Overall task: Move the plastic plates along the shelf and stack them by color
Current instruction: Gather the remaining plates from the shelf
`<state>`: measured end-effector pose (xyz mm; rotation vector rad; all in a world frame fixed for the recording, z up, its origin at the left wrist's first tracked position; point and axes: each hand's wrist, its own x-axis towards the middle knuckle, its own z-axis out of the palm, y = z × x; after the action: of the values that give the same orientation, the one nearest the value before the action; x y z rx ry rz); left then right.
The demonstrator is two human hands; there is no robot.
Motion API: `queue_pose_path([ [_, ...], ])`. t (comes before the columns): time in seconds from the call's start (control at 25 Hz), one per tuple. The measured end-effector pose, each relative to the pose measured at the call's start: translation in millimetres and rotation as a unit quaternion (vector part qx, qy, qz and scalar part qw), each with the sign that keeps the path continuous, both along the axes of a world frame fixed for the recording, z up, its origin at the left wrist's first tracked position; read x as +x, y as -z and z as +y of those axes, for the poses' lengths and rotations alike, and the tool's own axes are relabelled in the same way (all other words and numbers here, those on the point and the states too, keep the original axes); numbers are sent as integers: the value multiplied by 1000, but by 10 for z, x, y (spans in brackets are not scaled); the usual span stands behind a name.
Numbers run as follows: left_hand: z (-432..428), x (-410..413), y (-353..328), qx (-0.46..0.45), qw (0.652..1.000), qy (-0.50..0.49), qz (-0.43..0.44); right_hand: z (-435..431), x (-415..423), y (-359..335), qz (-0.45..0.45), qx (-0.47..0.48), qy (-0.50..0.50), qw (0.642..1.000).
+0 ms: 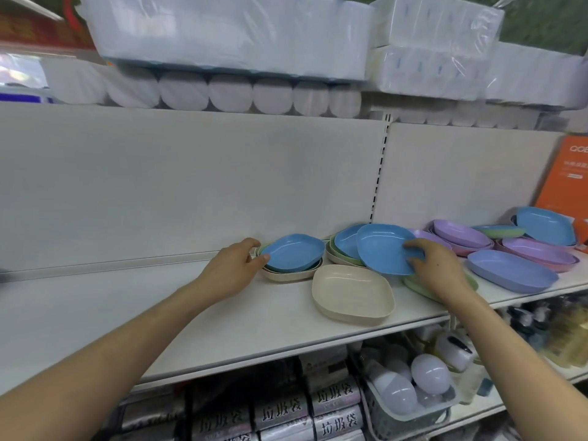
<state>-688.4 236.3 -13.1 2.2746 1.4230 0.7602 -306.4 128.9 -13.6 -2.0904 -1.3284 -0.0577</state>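
My left hand (pixel 234 265) grips the left rim of a blue plate (pixel 294 252) that tops a small stack of green and cream plates. In my right hand (pixel 436 265) a second blue plate (pixel 383 248) is held tilted above the shelf, in front of another stack topped by a blue plate (pixel 346 241). A single cream plate (pixel 351 294) lies near the shelf's front edge between my hands. A green plate (pixel 413 284) lies under my right hand. Purple plates (pixel 461 235), a periwinkle plate (pixel 509 270) and a further blue plate (pixel 545 226) lie to the right.
The white shelf (pixel 127 307) runs bare to the left of the plates. Wrapped paper rolls (pixel 222 43) fill the shelf above. An orange box (pixel 564 173) stands at the far right. Bag rolls (pixel 280 412) and a basket of bulbs (pixel 413 386) sit below.
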Motion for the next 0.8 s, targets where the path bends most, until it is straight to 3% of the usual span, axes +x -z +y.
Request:
queue_pose_path([
  [0.2,356,270,-9,-71,993,-91,36,-44,19,-87,-3,85,-12,996],
  [0.44,566,451,-42,-131,982,-126,53,-238,2,-154,-25,114,-29,993],
  [0.8,577,493,-240,16,979,-132,155,-370,-46,-167,-24,113,-33,993],
])
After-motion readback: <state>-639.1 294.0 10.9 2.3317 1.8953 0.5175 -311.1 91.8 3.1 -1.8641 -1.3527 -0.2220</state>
